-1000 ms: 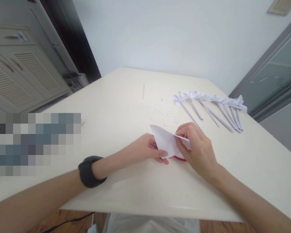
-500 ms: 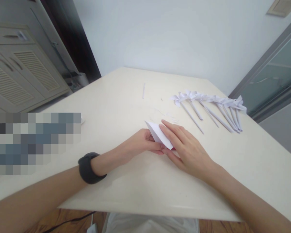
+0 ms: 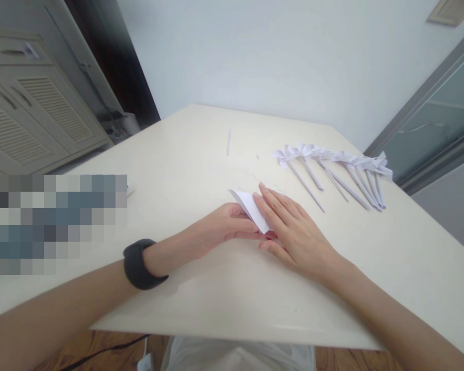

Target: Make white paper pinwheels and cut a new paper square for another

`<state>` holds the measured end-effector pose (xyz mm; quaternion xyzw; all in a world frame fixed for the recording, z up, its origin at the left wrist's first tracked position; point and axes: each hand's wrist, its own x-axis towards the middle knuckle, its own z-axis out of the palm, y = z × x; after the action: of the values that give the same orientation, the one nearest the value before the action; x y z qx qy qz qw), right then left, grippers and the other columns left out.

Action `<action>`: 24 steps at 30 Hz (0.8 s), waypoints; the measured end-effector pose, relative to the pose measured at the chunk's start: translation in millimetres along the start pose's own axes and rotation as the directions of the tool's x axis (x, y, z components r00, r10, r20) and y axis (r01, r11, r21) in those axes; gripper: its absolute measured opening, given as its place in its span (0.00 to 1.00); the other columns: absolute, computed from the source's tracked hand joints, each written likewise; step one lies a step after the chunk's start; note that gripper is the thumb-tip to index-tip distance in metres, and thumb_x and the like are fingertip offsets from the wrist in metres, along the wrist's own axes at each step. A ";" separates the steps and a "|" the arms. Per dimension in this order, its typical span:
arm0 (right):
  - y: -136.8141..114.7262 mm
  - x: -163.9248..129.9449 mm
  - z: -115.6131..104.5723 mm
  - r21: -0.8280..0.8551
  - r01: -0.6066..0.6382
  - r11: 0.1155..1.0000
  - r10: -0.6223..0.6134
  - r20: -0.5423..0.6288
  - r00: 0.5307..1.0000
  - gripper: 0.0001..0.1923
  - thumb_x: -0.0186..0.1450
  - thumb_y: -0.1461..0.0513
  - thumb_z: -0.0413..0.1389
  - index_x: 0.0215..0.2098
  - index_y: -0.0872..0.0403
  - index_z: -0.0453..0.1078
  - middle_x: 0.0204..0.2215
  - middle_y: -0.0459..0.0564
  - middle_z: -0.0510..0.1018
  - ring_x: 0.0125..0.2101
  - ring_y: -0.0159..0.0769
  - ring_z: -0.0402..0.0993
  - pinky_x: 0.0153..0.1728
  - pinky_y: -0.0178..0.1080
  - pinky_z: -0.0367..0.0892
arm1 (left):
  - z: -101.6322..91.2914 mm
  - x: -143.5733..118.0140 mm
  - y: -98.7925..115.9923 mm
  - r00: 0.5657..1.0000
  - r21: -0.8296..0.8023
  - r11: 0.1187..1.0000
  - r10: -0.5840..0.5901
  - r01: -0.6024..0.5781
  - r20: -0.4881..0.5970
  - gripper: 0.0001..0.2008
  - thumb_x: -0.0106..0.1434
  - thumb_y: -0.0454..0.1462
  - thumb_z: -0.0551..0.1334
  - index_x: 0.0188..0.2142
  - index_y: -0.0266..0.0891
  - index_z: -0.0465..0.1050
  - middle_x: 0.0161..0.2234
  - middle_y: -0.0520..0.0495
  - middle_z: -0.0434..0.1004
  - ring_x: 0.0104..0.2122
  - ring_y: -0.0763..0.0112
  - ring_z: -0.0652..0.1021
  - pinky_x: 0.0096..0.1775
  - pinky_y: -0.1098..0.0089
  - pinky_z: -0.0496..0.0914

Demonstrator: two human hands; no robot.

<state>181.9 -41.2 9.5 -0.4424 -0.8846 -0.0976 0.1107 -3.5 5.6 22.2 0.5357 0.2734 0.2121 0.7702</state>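
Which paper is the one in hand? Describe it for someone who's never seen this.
On the cream table, find the left hand, black band on its wrist, close to the right hand. The folded white paper is gripped in the left, partly covered by the right. Unlike the rolled paper sticks lying off to the right, it is broad, flat-faced and held.

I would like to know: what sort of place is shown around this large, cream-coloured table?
Probably a room in a home: a pale beige cabinet with slatted doors, a brown wood-patterned floor and a plain white wall suggest this.
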 end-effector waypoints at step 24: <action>2.0 -2.7 -7.1 0.497 -0.252 0.831 0.302 -0.023 0.953 0.26 0.64 0.55 0.49 0.59 0.51 0.51 0.54 0.53 0.64 0.51 0.40 0.63 0.47 0.44 0.64 | -2.1 3.2 -8.7 0.995 0.224 0.974 -0.015 0.036 -0.095 0.09 0.58 0.40 0.61 0.33 0.36 0.74 0.34 0.47 0.80 0.36 0.65 0.80 0.40 0.68 0.73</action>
<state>185.9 -43.9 15.7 -0.5180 -0.8001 0.1239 0.2759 -2.2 6.1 12.8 0.6055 0.3380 0.1945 0.6937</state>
